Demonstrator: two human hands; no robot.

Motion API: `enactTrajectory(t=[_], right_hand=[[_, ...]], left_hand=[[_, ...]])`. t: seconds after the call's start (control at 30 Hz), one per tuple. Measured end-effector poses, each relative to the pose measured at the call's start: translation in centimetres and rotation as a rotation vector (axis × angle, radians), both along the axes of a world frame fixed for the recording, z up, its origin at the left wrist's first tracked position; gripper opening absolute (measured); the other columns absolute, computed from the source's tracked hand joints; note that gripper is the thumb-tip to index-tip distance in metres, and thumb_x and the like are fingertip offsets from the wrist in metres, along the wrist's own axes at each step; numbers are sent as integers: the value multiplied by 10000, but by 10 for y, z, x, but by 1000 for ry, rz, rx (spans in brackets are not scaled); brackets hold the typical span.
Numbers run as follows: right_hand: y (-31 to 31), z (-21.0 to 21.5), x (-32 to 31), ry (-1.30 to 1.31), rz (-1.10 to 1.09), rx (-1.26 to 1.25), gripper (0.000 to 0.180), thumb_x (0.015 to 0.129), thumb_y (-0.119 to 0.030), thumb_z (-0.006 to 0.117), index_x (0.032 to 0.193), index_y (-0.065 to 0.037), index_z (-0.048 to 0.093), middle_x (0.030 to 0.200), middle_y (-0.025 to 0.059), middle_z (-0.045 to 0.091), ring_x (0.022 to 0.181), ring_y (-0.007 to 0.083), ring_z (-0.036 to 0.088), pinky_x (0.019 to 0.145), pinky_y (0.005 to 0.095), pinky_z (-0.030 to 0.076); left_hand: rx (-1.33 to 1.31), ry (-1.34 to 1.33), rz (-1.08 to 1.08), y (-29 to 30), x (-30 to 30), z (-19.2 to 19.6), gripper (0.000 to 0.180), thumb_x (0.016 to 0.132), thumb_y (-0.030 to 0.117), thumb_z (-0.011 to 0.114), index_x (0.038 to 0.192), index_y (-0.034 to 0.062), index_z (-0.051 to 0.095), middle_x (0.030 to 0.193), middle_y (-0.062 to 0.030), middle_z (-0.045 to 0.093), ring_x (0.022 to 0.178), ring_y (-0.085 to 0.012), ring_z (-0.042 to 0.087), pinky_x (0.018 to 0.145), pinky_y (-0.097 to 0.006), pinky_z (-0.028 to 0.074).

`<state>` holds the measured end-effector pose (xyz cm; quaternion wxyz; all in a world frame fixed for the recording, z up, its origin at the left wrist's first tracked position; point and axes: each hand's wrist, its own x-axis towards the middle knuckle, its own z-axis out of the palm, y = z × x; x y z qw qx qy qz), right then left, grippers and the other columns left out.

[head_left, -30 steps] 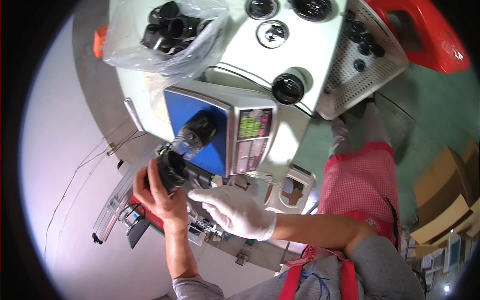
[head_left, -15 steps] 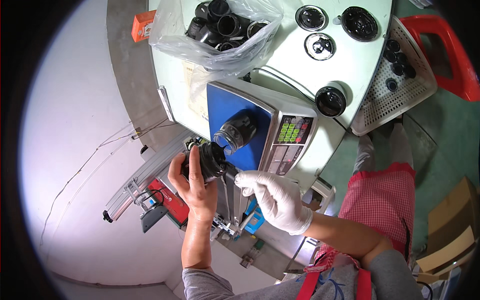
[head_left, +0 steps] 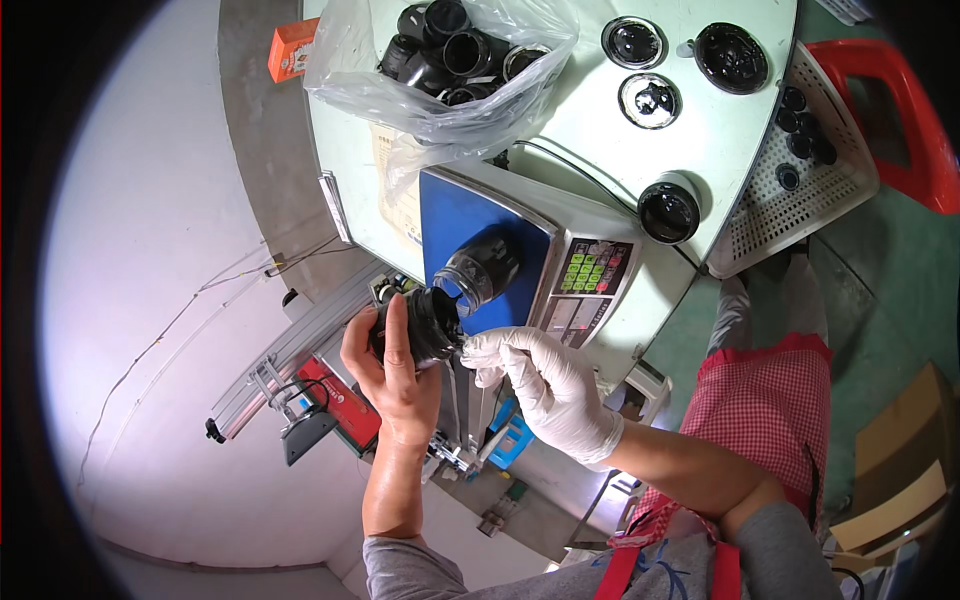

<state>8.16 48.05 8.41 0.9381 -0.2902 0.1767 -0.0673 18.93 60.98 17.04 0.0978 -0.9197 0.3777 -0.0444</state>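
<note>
My bare left hand [head_left: 392,385] grips a dark jar [head_left: 424,328] tilted on its side, fingers wrapped round its body. Black thick liquid coats its mouth, which points at a glass jar [head_left: 485,262]. That second jar has a clear neck and a dark, black-filled body; it stands on the blue plate [head_left: 447,212] of a weighing scale [head_left: 590,265]. My right hand [head_left: 548,388], in a white glove, has its fingers pinched together at the held jar's rim. Whatever the pinch holds, if anything, is too small and hidden to tell.
On the white table [head_left: 560,130] lie a clear bag [head_left: 345,75] of black jars, several black-smeared lids [head_left: 650,100] and an open tub [head_left: 670,210] of black liquid. To the right are a white basket [head_left: 735,240] with small dark pieces, a red stool [head_left: 925,180] and another person's checkered apron [head_left: 760,410].
My gloved right hand has moved slightly left and up, its fingertips now at the held jar's rim. The held jar has shifted a little to the right.
</note>
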Motion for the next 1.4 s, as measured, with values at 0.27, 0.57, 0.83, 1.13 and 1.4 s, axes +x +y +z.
enactTrajectory(t=[0.27,0.57,0.83,1.13,1.4], right_hand=[[3,-9,-9,44,-109,-48,283,1088,-184,482,1216,34,608,1061,129,721,904,161,718,817,291,574],[3,-6,11,-30,-44,50,254,1094,-173,472,1180,18,616,1034,111,716,858,136,695,806,272,565],[8,-10,0,64,-150,-136,223,1072,-160,523,1179,9,622,992,112,708,843,161,698,754,273,556],[7,-8,-14,49,-217,-114,264,1080,-193,509,1182,31,606,1036,132,704,865,163,699,732,262,547],[5,-13,4,-31,-129,-151,221,1078,-152,501,1155,30,600,1051,122,693,835,163,667,773,286,553]], left_hand=[[21,2,-17,-4,2,0,792,627,-135,804,1364,82,612,1265,-154,481,1118,-317,560,923,-395,523],[-4,-12,-15,-5,0,-5,779,636,-159,774,1362,74,614,1267,-154,475,1104,-308,572,900,-382,537],[27,20,5,0,-1,-2,811,606,-185,753,1360,80,611,1270,-154,474,1129,-316,569,929,-400,526],[15,12,-4,2,1,-4,810,603,-175,777,1354,77,611,1253,-157,485,1109,-319,577,905,-398,537],[9,18,-10,-1,1,-6,810,601,-156,808,1352,75,611,1255,-160,484,1100,-318,580,900,-401,539]])
